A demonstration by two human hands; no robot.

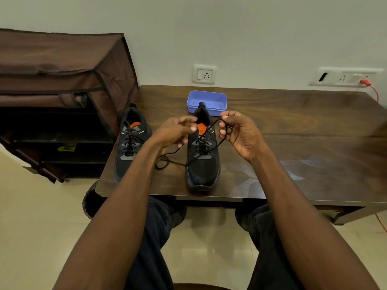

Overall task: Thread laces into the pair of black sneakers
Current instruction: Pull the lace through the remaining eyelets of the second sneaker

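Box (207,101) behind sneakers (202,160) on table (293,126)

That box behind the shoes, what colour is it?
The box is lilac-blue, seen in the head view.

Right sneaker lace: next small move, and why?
Probably draw both ends up evenly to take out slack. The right hand pinches one lace end taut above the right sneaker; the left hand grips the other strand, which droops in a loose loop onto the table.
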